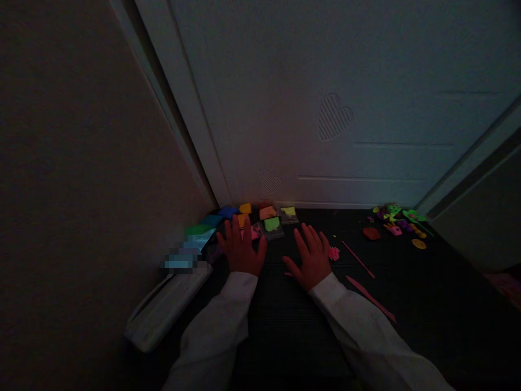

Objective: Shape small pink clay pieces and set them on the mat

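Observation:
My left hand (pixel 243 248) is held palm down with its fingers spread, holding nothing. It partly covers a pink packet (pixel 255 232) of what looks like modelling clay. Beyond it lie a light green packet (pixel 272 224), an orange one (pixel 267 212) and a yellow one (pixel 288 212). My right hand (pixel 310 258), also empty and fingers apart, is nearest to a bumpy pink clay piece (pixel 334 253). To the right of that hand are a thin pink stick tool (pixel 358 259) and a pink clay knife (pixel 371 298). Whether either palm touches the dark table (pixel 280 326) I cannot tell.
A pale zipped case (pixel 169 309) lies at the left by the wall, below blue and green packets (pixel 199 231). Colourful small clay figures (pixel 401 217), a red lump (pixel 371 233) and a yellow disc (pixel 419 244) sit at the right. A white panel with hearts (pixel 305 108) rises behind.

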A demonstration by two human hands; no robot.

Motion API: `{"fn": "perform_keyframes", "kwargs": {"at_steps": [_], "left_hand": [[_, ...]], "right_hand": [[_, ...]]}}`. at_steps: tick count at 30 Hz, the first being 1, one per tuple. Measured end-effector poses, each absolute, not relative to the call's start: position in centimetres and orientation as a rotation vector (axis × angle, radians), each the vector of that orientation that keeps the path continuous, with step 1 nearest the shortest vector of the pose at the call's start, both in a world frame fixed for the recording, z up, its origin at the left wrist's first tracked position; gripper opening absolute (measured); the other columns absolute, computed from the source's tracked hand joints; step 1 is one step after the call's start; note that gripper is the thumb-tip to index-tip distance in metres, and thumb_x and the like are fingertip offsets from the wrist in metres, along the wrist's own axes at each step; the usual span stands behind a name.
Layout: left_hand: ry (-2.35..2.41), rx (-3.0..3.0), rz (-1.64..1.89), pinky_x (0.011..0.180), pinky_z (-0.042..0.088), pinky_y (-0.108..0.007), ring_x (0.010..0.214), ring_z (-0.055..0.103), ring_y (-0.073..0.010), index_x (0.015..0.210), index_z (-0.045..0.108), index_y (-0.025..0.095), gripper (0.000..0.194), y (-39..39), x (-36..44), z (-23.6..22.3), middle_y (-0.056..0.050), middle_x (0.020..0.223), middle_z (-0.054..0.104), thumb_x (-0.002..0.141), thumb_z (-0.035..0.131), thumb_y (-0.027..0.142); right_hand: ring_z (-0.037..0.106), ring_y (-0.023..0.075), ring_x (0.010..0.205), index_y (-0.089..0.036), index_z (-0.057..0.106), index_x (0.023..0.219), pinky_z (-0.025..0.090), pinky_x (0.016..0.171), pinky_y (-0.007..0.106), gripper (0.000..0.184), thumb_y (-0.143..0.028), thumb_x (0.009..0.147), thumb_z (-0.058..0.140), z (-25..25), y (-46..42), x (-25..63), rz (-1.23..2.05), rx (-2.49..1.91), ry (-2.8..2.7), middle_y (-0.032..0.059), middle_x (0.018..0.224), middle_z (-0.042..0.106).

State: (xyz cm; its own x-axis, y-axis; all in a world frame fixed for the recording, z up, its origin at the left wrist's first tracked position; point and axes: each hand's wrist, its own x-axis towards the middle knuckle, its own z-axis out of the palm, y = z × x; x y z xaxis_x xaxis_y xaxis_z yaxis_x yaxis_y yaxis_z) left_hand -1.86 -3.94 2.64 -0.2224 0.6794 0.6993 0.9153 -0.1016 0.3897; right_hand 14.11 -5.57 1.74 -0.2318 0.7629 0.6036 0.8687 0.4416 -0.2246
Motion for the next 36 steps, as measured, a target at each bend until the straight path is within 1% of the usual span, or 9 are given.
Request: {"fn": "perform_keyframes", "kwargs": {"at_steps": [8, 11, 13, 15, 19, 22, 26, 30, 36], "left_hand": [[-1.88, -1.539, -1.552, 0.095, 0.002, -0.047, 0.12, 0.002, -0.0288, 0.124, 0.018, 0.011, 0.078, -3.5, -4.9, 3.1, -0.015, 0.132, 0.007, 0.061, 0.053, 0.042], [-1.755, -1.412, -2.173, 0.097, 0.009, -0.042, 0.121, 0.003, -0.0235, 0.125, 0.005, 0.022, 0.083, -4.7, -6.7, 6.6, -0.007, 0.134, 0.0, 0.061, 0.052, 0.044], [-1.506, -1.503, -2.866, 0.095, 0.017, -0.042, 0.121, 0.008, -0.0189, 0.122, 0.006, 0.037, 0.064, -5.5, -7.6, 9.2, 0.002, 0.133, 0.009, 0.067, 0.036, 0.053], [-1.458, -1.6, -3.044, 0.085, 0.029, -0.049, 0.115, 0.027, -0.0236, 0.121, 0.014, 0.036, 0.062, -5.8, -8.0, 11.0, -0.004, 0.128, 0.026, 0.066, 0.011, 0.063], [-1.16, -1.542, -3.723, 0.084, 0.029, -0.05, 0.11, 0.034, -0.0266, 0.119, 0.023, 0.034, 0.068, -5.0, -8.1, 11.0, -0.004, 0.129, 0.024, 0.06, 0.015, 0.068], [-0.907, -1.523, -3.873, 0.086, 0.029, -0.048, 0.11, 0.033, -0.0266, 0.118, 0.025, 0.031, 0.07, -4.2, -8.1, 9.6, -0.003, 0.129, 0.023, 0.06, 0.016, 0.069], [-0.772, -1.544, -3.91, 0.089, 0.027, -0.047, 0.111, 0.032, -0.0255, 0.116, 0.03, 0.028, 0.069, -4.1, -8.0, 8.5, -0.002, 0.13, 0.023, 0.061, 0.015, 0.067], [-0.949, -1.374, -4.067, 0.086, 0.027, -0.05, 0.111, 0.033, -0.0267, 0.112, 0.037, 0.029, 0.064, -3.6, -7.3, 7.4, -0.004, 0.127, 0.028, 0.062, 0.022, 0.065], [-0.868, -1.042, -4.272, 0.088, 0.027, -0.047, 0.11, 0.034, -0.0247, 0.108, 0.043, 0.025, 0.064, -2.1, -7.0, 4.5, -0.007, 0.119, 0.04, 0.059, 0.029, 0.064]], "right_hand": [[0.008, 0.0309, 0.118, -0.017, 0.02, 0.122, 0.009, 0.09, 0.055, 0.074, -0.05, 0.062, 0.05, 1.3, -4.9, 14.5, -0.274, -1.373, -1.86, 0.0133, 0.132, 0.006], [0.007, 0.0309, 0.118, -0.018, 0.017, 0.123, 0.012, 0.09, 0.055, 0.077, -0.047, 0.061, 0.053, 1.1, -4.6, 14.6, -0.214, -1.295, -1.835, 0.0127, 0.132, 0.004], [0.007, 0.0298, 0.119, -0.02, 0.014, 0.124, 0.015, 0.091, 0.053, 0.078, -0.043, 0.061, 0.055, 1.1, -4.6, 14.5, -0.114, -1.225, -1.802, 0.0117, 0.132, 0.002], [0.007, 0.0278, 0.119, -0.021, 0.01, 0.125, 0.019, 0.091, 0.051, 0.081, -0.039, 0.062, 0.057, 1.2, -4.7, 14.4, 0.039, -1.142, -1.717, 0.0104, 0.132, 0.002], [0.019, 0.0239, 0.117, -0.029, 0.002, 0.124, 0.034, 0.085, 0.044, 0.082, -0.034, 0.064, 0.056, 2.0, -5.0, 14.3, 0.565, -0.938, -1.406, 0.0066, 0.132, -0.001], [0.035, 0.022, 0.109, -0.037, 0.002, 0.122, 0.044, 0.074, 0.041, 0.075, -0.036, 0.067, 0.052, 2.7, -4.7, 14.9, 1.011, -0.769, -1.13, 0.0042, 0.132, 0.007], [0.043, 0.0219, 0.101, -0.038, 0.009, 0.121, 0.042, 0.071, 0.046, 0.059, -0.051, 0.071, 0.037, 3.6, -3.9, 16.9, 1.419, -0.588, -0.91, 0.0048, 0.126, 0.027], [0.043, 0.0221, 0.102, -0.034, 0.021, 0.12, 0.036, 0.076, 0.049, 0.058, -0.063, 0.069, 0.022, 4.5, -3.7, 18.4, 1.606, -0.505, -0.794, 0.0064, 0.117, 0.041], [0.047, 0.0216, 0.097, -0.03, 0.037, 0.112, 0.034, 0.078, 0.048, 0.058, -0.065, 0.066, 0.027, 4.8, -3.5, 19.7, 1.596, -0.457, -0.649, 0.0071, 0.107, 0.051]]}}
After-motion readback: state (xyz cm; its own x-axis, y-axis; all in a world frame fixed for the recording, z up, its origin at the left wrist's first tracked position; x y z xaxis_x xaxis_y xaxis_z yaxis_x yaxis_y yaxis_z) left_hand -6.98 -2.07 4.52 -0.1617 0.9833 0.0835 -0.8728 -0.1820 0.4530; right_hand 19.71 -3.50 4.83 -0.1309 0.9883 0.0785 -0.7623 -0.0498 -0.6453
